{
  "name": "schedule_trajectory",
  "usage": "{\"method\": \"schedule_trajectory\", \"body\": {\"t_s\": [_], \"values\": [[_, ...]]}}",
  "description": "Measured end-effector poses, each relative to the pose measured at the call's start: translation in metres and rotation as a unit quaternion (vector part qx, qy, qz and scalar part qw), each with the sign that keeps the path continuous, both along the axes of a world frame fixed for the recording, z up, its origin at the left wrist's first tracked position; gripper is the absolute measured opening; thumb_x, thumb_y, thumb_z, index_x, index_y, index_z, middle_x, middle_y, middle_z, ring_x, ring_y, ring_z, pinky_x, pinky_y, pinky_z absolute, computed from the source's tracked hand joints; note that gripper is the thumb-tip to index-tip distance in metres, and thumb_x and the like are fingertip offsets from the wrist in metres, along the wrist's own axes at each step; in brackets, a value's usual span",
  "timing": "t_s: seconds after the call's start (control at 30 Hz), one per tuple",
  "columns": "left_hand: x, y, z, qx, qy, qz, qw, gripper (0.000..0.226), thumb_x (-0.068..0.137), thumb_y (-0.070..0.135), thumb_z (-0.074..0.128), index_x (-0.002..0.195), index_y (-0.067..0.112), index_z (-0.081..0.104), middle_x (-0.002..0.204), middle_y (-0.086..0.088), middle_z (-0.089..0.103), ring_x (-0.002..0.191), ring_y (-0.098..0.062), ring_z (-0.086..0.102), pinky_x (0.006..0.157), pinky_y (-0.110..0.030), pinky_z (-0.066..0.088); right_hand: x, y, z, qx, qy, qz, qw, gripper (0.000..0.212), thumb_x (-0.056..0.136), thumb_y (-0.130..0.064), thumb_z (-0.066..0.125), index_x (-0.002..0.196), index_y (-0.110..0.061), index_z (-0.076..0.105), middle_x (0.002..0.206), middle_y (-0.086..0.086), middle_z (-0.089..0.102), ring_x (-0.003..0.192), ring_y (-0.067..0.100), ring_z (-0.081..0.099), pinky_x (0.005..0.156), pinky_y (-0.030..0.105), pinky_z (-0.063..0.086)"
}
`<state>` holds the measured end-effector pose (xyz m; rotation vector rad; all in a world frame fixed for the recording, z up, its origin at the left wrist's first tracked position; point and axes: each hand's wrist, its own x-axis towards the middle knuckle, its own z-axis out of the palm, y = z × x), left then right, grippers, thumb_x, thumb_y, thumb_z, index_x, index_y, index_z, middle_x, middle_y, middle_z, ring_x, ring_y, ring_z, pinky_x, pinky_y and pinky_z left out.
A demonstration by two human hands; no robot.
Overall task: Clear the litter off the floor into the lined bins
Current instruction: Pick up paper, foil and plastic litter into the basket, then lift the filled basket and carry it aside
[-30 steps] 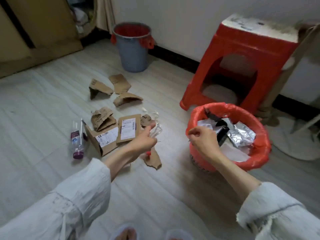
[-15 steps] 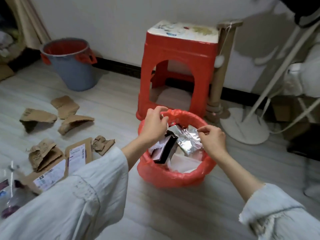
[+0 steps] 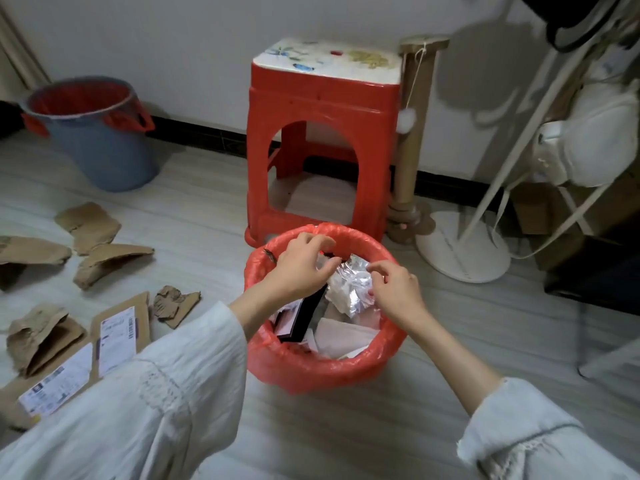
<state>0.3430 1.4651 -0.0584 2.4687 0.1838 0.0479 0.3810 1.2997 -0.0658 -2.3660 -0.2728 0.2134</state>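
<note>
A small bin with a red liner [image 3: 311, 368] stands on the floor in front of me. It holds a silver foil bag [image 3: 353, 289], a black box [image 3: 304, 317] and white paper. Both my hands are over its opening. My left hand [image 3: 301, 268] has its fingers curled around a bit of clear plastic wrapper [image 3: 329, 266]. My right hand [image 3: 394, 289] pinches the same wrapper from the other side. Torn brown cardboard pieces [image 3: 107, 263] and a labelled cardboard flap [image 3: 117, 330] lie on the floor to the left.
A grey bin with a red liner [image 3: 104, 150] stands at the back left by the wall. A red plastic stool [image 3: 322, 98] is right behind the near bin. Beside it are a cardboard post [image 3: 412, 133] and a white stand base [image 3: 464, 251].
My left hand came from the floor litter with the clear wrapper and moved over the red-lined bin. My view swung right, and both hands have dropped lower into the opening.
</note>
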Motion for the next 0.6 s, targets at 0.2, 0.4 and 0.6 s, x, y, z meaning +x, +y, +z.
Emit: {"method": "schedule_trajectory", "body": {"t_s": [0.2, 0.4, 0.6], "values": [[-0.047, 0.02, 0.016, -0.021, -0.026, 0.044, 0.998, 0.031, 0.089, 0.001, 0.045, 0.115, 0.007, 0.061, 0.117, -0.009, 0.054, 0.116, -0.022, 0.049, 0.093, -0.017, 0.03, -0.019, -0.01, 0.005, -0.024, 0.017, 0.001, 1.0, 0.026, 0.091, -0.01, 0.047, 0.107, -0.007, 0.068, 0.118, 0.012, 0.065, 0.113, 0.029, 0.056, 0.096, 0.03, 0.038], [-0.077, 0.052, -0.001, -0.183, 0.073, 0.196, 0.961, 0.05, 0.087, -0.004, 0.037, 0.134, 0.009, 0.046, 0.139, -0.014, 0.046, 0.125, -0.025, 0.046, 0.094, -0.031, 0.041, -0.031, -0.028, 0.005, 0.051, -0.081, -0.077, 0.992, 0.023, 0.089, -0.009, 0.049, 0.099, -0.014, 0.069, 0.096, 0.009, 0.072, 0.09, 0.027, 0.067, 0.084, 0.034, 0.049], [-0.067, 0.075, -0.025, -0.312, 0.137, 0.239, 0.91, 0.051, 0.091, -0.002, 0.032, 0.138, 0.016, 0.04, 0.123, -0.007, 0.054, 0.109, -0.022, 0.05, 0.085, -0.034, 0.045, 0.019, -0.02, -0.014, -0.029, -0.089, -0.145, 0.985, 0.028, 0.09, -0.015, 0.048, 0.11, -0.008, 0.065, 0.114, 0.017, 0.065, 0.109, 0.033, 0.057, 0.09, 0.034, 0.042]]}}
